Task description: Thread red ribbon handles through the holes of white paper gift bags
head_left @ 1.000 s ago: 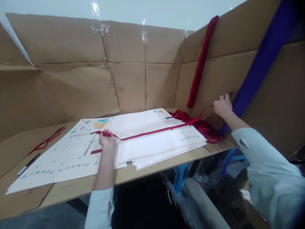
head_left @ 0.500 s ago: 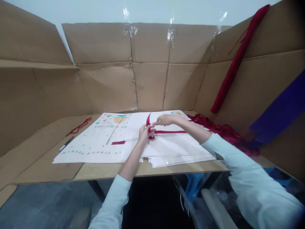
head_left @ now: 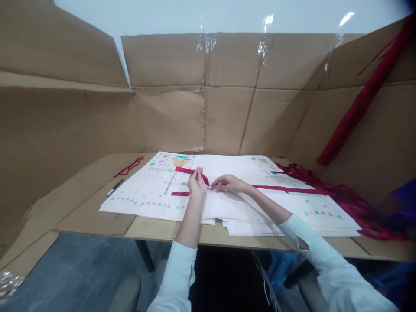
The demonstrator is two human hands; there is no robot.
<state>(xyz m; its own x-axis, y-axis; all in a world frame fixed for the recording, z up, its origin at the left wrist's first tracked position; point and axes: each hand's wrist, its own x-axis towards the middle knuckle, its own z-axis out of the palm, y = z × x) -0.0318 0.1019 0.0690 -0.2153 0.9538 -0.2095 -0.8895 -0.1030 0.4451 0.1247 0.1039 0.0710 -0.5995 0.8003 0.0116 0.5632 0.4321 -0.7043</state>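
A dark red ribbon runs across large white printed sheets on the table. My left hand is closed on the ribbon near its end, and a flat tail sticks out to the left of the fingers. My right hand, a little further right, pinches the same ribbon, with a short curved stretch between both hands. From there the ribbon continues right toward a tangled heap of red ribbon. A short red strip lies on the sheet left of my left wrist.
Cardboard walls enclose the table at the back and sides. To the left lie a marker and a thin looped red cord. A long red roll leans on the right wall. Another person's purple sleeve shows at the right edge.
My hands have moved apart, and the ribbon's upright loop between them has flattened, its tail now pointing left. The view has turned left. The purple sleeve has drawn toward the right edge.
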